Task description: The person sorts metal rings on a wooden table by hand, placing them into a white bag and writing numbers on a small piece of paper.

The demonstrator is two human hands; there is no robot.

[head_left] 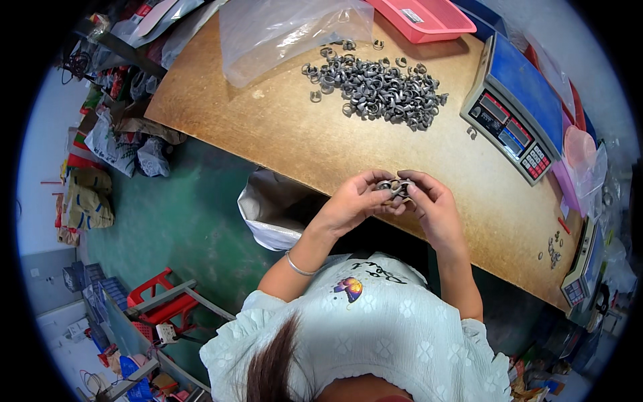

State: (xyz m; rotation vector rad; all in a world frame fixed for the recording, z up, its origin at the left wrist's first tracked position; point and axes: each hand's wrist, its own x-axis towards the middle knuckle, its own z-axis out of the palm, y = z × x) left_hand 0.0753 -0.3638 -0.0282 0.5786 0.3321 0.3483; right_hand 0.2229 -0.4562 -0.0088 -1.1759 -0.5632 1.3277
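Two bare hands met over the near edge of the desk (268, 120), the left hand (348, 202) and the right hand (439, 206) pinching a small cluster of grey rings (396, 188) between them, fingers clamped on it from both sides; how many pieces were in it I could not tell. The cluster sat on the near side of the heap (388, 94) of similar pieces, which I took as my bearing. From the fingers, the heap lay away from the person's body, its long axis slanting from far left to near right, so that its near right end came closer to the right hand by a little. The cluster itself ran roughly side to side, from one set of fingertips to the other. The heaped pieces looked like dull, dark metal curved into bands, some with a gap, tangled loosely, with a few strays at the heap's left. Right of the heap stood a scale (526, 87) with a smooth blue platform; between them lay one loose ring (471, 132). Beyond the heap was a glossy pink tray (429, 25), to its far left a clear, creased plastic sheet (288, 40), and to its near left, past the desk's edge, a white sack (268, 228) gaped open.
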